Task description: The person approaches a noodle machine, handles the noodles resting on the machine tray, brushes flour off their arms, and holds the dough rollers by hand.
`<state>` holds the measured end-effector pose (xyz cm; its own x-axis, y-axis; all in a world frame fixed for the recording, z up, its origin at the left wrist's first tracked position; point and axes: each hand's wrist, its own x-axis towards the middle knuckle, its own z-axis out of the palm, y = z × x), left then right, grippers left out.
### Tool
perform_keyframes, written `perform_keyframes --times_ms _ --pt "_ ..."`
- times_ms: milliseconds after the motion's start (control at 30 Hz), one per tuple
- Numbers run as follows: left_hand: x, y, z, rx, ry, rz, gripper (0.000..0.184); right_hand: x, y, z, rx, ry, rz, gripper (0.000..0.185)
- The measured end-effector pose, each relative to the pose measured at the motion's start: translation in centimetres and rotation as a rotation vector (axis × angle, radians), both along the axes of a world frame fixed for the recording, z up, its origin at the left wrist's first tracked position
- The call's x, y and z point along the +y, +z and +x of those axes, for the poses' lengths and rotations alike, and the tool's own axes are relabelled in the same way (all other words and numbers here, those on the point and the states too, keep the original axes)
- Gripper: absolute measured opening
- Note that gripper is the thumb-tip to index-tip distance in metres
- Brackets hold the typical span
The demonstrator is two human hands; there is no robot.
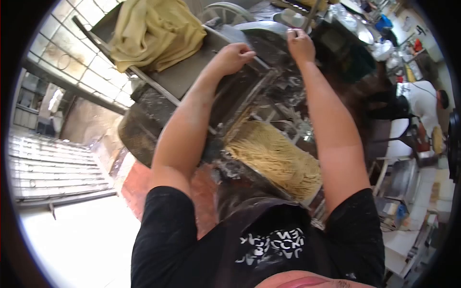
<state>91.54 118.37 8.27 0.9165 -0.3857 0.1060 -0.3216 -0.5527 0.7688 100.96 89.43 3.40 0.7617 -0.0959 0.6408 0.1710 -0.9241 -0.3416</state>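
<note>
My left hand [234, 58] is over the dark metal machine [245, 89], its fingers curled in, near the rail beside the tray. Whatever it may hold is hidden. My right hand [301, 45] reaches further back, closed with the fingertips pinched together at the edge of a pale rounded part [269, 26]. What lies between those fingers cannot be made out. Left of my left hand, a yellowish dough sheet [158, 33] lies heaped in folds on a grey metal tray [180, 79]. Between my forearms, cut yellow noodles [276, 156] lie massed in a tray close to my body.
A spoked wheel [228, 14] stands behind the machine. At the far right a person in a white top [422, 103] is near cluttered counters. Barred windows [53, 165] line the left side, above a reddish floor [132, 180]. Plastic bags [382, 50] lie at the back right.
</note>
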Motion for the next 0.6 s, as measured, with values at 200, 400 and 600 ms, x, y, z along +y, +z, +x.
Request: perform_keyframes --times_ms 200,400,600 --pt "0.7 -3.7 2.8 0.266 -0.112 -0.366 0.026 -0.6 -0.3 -1.2 -0.245 -0.287 -0.437 0.021" --pt "-1.3 0.7 -0.3 -0.077 -0.005 -0.042 0.036 0.2 4.4 -4.5 -0.207 -0.054 -0.778 0.013" --pt "-0.7 0.1 0.0 -0.101 0.068 -0.014 0.035 -1.5 0.6 -0.7 -0.214 0.009 -0.539 0.019"
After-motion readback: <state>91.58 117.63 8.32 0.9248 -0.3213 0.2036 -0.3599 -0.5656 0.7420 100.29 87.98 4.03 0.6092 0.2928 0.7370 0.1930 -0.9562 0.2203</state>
